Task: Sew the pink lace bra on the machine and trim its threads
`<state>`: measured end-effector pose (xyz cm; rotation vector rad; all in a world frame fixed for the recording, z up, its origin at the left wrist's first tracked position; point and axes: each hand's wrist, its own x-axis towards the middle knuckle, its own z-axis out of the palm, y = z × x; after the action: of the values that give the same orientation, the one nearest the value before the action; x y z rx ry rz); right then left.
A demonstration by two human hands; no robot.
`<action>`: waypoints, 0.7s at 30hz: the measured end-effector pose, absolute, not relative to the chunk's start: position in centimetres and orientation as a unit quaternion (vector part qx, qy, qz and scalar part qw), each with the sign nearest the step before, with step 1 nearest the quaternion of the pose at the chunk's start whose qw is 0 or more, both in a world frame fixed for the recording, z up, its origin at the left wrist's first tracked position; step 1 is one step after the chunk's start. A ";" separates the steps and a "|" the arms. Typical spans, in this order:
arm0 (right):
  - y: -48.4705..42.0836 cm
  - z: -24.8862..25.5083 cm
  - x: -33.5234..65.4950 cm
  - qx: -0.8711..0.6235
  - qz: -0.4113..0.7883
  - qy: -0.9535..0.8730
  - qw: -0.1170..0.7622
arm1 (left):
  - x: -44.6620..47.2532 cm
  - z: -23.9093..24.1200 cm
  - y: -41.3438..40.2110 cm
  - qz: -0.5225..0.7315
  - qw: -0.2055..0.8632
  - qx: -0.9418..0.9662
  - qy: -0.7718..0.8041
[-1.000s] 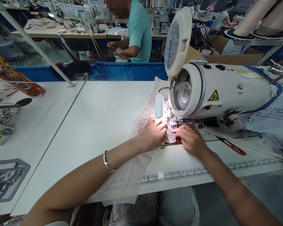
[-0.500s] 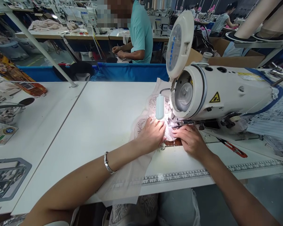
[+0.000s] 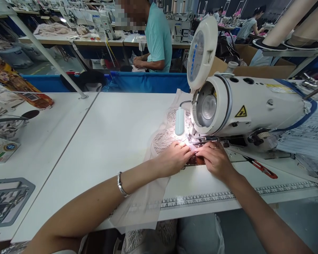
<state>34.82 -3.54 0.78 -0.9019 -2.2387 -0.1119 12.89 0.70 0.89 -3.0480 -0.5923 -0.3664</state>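
A white sewing machine (image 3: 243,106) stands on the white table (image 3: 108,141), its small lamp (image 3: 179,121) lighting the needle area. A pale lace fabric (image 3: 159,141) lies under the needle and trails over the table's front edge. My left hand (image 3: 175,158) rests on the fabric just left of the needle, fingers pressed together on it. My right hand (image 3: 216,158) pinches the same fabric from the right, fingertips meeting the left hand's under the presser foot. A silver bracelet (image 3: 120,184) circles my left wrist.
Red-handled snips (image 3: 262,168) lie right of my right hand. A ruler strip (image 3: 214,197) runs along the table's front edge. A grey tray (image 3: 5,201) and packets sit at the far left. A person in a teal shirt (image 3: 156,38) works behind a blue bin.
Both hands have drawn closer together under the needle, and the lace fabric between them has shifted slightly. The view has tilted a little.
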 end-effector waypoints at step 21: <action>-3.3 0.1 35.1 -0.404 -0.040 -0.867 0.288 | 12.1 1.2 2.8 -0.132 -0.072 -0.960 -0.237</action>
<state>35.13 -3.33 0.10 -1.0800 -2.3163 -0.1062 12.07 2.83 1.21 -3.1624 -0.7810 -0.4365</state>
